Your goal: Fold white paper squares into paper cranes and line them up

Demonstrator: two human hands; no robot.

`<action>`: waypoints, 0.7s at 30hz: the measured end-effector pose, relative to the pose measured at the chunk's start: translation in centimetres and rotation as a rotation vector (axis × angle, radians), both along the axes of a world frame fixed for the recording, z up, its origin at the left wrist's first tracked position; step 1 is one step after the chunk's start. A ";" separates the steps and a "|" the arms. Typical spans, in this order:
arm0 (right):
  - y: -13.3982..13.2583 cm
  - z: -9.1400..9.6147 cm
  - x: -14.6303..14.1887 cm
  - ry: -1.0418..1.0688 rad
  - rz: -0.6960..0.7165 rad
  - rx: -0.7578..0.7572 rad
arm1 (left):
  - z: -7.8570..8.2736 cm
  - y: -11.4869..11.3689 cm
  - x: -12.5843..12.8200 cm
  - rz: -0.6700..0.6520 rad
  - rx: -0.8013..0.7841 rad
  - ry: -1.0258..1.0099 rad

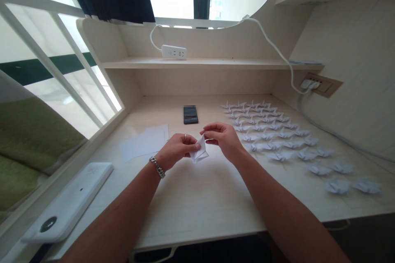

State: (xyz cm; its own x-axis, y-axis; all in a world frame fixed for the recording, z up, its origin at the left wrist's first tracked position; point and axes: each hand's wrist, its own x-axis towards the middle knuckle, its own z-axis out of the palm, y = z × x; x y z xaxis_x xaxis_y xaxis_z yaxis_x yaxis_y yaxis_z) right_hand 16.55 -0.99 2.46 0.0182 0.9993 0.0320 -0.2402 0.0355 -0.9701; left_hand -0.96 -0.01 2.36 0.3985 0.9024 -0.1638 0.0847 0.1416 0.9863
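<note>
Above the middle of the pale desk [197, 197], both my hands pinch a small piece of folded white paper [200, 152]. My left hand [177, 149], with a ring and a chain bracelet at the wrist, grips its left side with closed fingers. My right hand [222, 136] pinches the upper tip between thumb and fingers. Rows of several finished white paper cranes [274, 134] lie on the desk to the right.
A few flat white sheets [143, 143] lie to the left of my hands. A dark phone [190, 114] rests behind them. A white flat device [69, 201] sits at the front left edge. A power strip [174, 52] lies on the shelf, its cable running to a wall socket [321, 85].
</note>
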 end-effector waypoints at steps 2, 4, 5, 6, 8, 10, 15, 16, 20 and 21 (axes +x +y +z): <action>0.1 -0.2 0.1 -0.004 -0.005 0.026 | -0.1 0.0 0.0 0.018 0.009 0.013; 0.2 -0.5 0.2 -0.056 0.047 0.085 | -0.1 0.1 0.1 0.028 0.035 0.033; 0.3 -0.8 0.2 -0.090 0.084 0.121 | -0.2 0.1 0.1 0.030 0.054 0.047; 0.4 -1.0 0.1 -0.126 0.117 0.158 | -0.2 0.1 0.2 0.027 0.073 0.065; 0.6 -1.5 0.1 -0.181 0.121 0.202 | -0.2 0.1 0.2 0.016 0.097 0.102; 0.7 -1.8 0.2 -0.217 0.086 0.206 | -0.1 0.1 0.2 -0.002 0.100 0.128; 0.7 -1.7 0.3 -0.233 0.069 0.195 | 0.3 -0.2 0.2 -0.043 0.112 0.174; 0.6 -1.7 0.3 -0.231 0.072 0.198 | 0.3 -0.2 0.2 -0.049 0.113 0.177; 0.5 -1.4 0.2 -0.201 0.084 0.191 | 0.1 -0.1 0.2 -0.069 0.109 0.165; 0.5 -1.3 0.2 -0.190 0.085 0.185 | 0.0 -0.1 0.2 -0.067 0.109 0.162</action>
